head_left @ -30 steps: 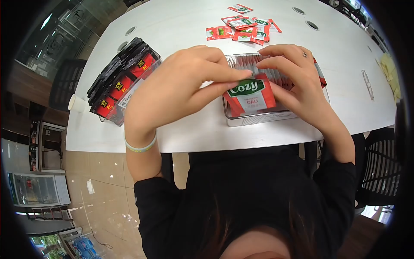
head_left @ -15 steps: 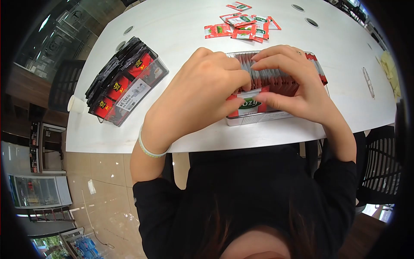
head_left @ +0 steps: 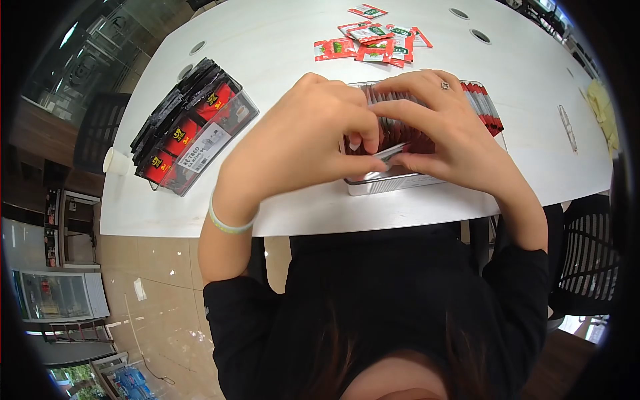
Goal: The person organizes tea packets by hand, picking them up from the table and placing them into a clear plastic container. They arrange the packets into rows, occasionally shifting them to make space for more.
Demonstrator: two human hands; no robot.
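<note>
A clear plastic box (head_left: 373,189) holds a tight row of red-and-white tea sachets (head_left: 483,107), standing on edge. My left hand (head_left: 313,130) is over the box's left end, fingers curled and thumb against a tilted front sachet (head_left: 393,153). Its hold is partly hidden by the fingers. Reaching in from the right, my right hand (head_left: 443,127) arches over the row, its fingers on top of the sachets and its thumb at the same front sachet. A ring is on this hand. Both hands cover much of the row.
Beyond the box lies a loose pile of red tea sachets (head_left: 380,43). To the left stands a clear box of black-and-red coffee packets (head_left: 190,130), with a paper cup (head_left: 117,162) beside it. A pen (head_left: 568,129) lies right, near yellow material (head_left: 603,107).
The front sachet, which faced forward with its green logo showing, is now tilted so mostly its edge shows. My right hand has shifted left, uncovering more sachets at the right end.
</note>
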